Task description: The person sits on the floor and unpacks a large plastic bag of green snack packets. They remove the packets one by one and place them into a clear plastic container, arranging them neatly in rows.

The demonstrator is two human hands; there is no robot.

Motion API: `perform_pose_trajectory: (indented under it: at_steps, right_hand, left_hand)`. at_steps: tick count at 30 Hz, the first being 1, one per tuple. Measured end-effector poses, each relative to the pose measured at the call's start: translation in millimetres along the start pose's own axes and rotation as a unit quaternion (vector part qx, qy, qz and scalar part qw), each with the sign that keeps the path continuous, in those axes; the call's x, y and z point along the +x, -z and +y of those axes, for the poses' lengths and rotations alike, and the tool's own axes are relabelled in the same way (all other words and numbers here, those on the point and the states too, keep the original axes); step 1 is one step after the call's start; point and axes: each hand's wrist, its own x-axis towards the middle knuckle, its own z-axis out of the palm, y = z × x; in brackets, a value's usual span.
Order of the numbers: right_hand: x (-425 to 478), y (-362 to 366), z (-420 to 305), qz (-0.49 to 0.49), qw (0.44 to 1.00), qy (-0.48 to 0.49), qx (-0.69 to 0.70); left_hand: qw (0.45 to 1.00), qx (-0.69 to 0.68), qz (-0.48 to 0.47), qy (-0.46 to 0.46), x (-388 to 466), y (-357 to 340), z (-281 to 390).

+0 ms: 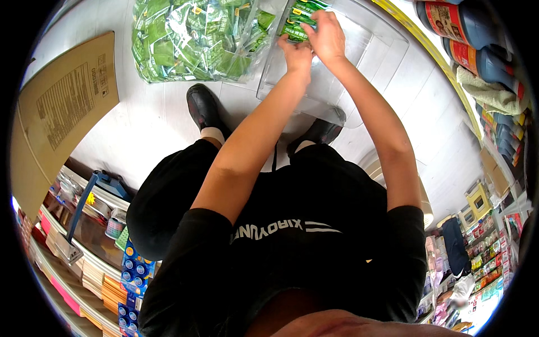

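Note:
A row of small green snack packets [297,23] lies at the far left end of a clear plastic bin [358,59] on the floor. Against the near edge of these packets are the fingers of my left hand [298,54]. My right hand [330,37] reaches over their right side, its thumb and fingers touching them. Whether either hand grips a packet cannot be told, as the hands hide part of the row. To the left of the bin stands a large transparent bag [189,42] full of similar green packets.
A cardboard box [80,92] is at the left. Bottles with red labels [463,54] and a towel [484,90] line a shelf at right. My shoes [204,105] are close to the bag and bin. Behind me are a stool [423,202] and stocked shelves [97,269].

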Motion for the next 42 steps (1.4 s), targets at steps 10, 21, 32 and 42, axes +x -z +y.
perform_pose_trajectory:
  at_steps: [10, 21, 32, 42]
  right_hand:
    - [11, -26, 30, -0.056, 0.92, -0.22, 0.319]
    - [5, -13, 27, 0.005, 0.945, -0.097, 0.313]
    - [8, -12, 35, 0.108, 0.96, -0.004, 0.257]
    - [-2, -9, 27, 0.035, 0.964, 0.002, 0.262]
  left_hand:
    - [0.999, 0.008, 0.008, 0.042, 9, -3, 6]
    - [0.998, -0.011, -0.058, 0.008, 10, -7, 11]
    - [0.994, -0.026, -0.101, -0.016, 15, -11, 10]
    - [0.995, -0.037, -0.092, -0.006, 8, -8, 16]
